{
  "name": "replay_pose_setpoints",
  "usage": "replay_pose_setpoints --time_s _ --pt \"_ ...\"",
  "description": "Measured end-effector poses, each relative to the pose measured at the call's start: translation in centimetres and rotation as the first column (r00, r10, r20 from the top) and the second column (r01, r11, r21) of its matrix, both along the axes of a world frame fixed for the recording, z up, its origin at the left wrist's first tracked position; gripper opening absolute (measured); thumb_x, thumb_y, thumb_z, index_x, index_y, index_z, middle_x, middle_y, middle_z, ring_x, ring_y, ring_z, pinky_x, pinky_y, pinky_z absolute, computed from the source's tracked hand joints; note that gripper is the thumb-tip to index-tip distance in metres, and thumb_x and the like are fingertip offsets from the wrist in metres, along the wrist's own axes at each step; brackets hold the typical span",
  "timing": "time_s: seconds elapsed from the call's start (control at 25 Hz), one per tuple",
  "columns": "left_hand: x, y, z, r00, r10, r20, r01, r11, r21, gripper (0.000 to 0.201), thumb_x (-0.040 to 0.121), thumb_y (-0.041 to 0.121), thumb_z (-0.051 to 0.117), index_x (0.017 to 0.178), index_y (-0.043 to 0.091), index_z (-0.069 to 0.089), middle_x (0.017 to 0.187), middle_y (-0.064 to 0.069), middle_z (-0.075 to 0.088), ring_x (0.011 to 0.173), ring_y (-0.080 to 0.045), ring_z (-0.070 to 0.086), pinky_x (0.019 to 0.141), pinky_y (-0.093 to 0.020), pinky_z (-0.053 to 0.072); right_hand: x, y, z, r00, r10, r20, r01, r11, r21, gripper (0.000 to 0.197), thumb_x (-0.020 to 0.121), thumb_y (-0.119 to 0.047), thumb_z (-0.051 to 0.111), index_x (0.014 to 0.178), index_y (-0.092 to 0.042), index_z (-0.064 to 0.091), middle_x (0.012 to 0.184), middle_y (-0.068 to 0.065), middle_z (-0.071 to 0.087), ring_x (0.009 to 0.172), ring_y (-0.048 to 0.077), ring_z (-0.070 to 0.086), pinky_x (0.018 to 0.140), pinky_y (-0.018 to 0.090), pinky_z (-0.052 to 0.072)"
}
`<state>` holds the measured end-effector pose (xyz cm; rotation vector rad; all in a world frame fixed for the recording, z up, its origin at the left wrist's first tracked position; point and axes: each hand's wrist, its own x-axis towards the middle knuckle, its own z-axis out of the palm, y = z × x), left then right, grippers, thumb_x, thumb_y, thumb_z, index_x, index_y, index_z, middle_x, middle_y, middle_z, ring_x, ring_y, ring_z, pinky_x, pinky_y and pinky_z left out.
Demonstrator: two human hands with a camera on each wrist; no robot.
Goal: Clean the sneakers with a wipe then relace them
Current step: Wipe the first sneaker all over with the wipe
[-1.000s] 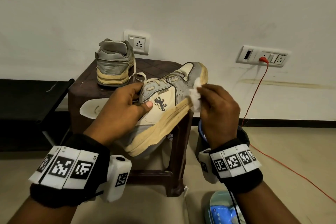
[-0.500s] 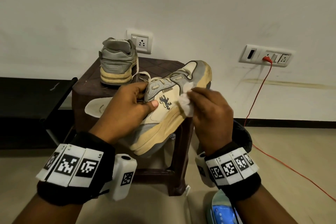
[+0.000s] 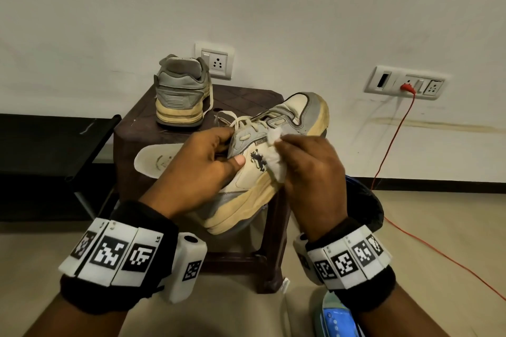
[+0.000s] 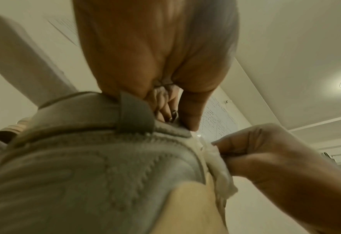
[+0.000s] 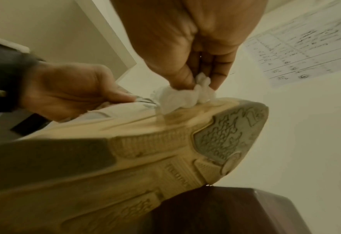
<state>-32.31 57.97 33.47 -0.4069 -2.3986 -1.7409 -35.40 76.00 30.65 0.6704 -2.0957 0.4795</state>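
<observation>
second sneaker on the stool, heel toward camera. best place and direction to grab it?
Judging from the head view: take the second sneaker by its heel collar, coming from above on the near side. It stands upright on the stool with its padded heel facing the person, opening up and unobstructed; its toe points at the wall.

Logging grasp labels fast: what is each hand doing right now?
Left hand: grips the sneaker at its lace area, thumb on the side panel.
Right hand: pinches the wipe against the sneaker's side.

left hand (image 3: 202, 164): fingers curled, gripping | right hand (image 3: 309, 169): fingertips pinching
</observation>
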Motion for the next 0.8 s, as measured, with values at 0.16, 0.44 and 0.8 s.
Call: replay_pose_setpoints --time_s 0.16,0.44,0.8 --pt "0.3 0.2 -0.4 0.998 -0.053 -0.019 0.051 0.994 -0.100 0.034 0.084 0.017 0.057 0.117 0.023 0.064 0.112 0.013 0.070 0.108 -0.005 0.063 0.099 -0.042 0.047 -2.2 1.5 1.2 0.992 -0.116 0.057 0.121 0.987 -0.109 0.027 0.073 0.000 0.073 0.099 -0.004 0.073 0.098 0.011 0.070 0.089 0.030 0.064 0.078 0.028 0.047" --pt "0.1 0.1 -0.4 0.999 -0.019 -0.036 0.015 0.994 -0.109 0.031 0.090 0.003 0.058 0.112 0.023 0.065 0.105 0.011 0.071 0.101 -0.004 0.065 0.096 -0.042 0.050 1.5 -1.6 -0.2 0.961 0.254 0.111 -0.242 0.964 -0.107 0.024 0.082 -0.012 0.067 0.104 -0.003 0.070 0.102 0.010 0.069 0.091 0.021 0.064 0.075 0.034 0.056" --pt "0.6 0.3 -0.3 0.994 -0.107 0.030 0.110 0.988 -0.106 0.040 0.090 -0.001 0.055 0.113 0.031 0.062 0.111 0.014 0.069 0.108 -0.002 0.062 0.101 -0.040 0.046 -0.2 -1.3 1.3 0.987 0.146 0.071 -0.127 0.966 -0.227 0.021 0.077 -0.004 0.072 0.098 -0.004 0.072 0.099 0.009 0.070 0.088 0.018 0.066 0.077 0.025 0.054"
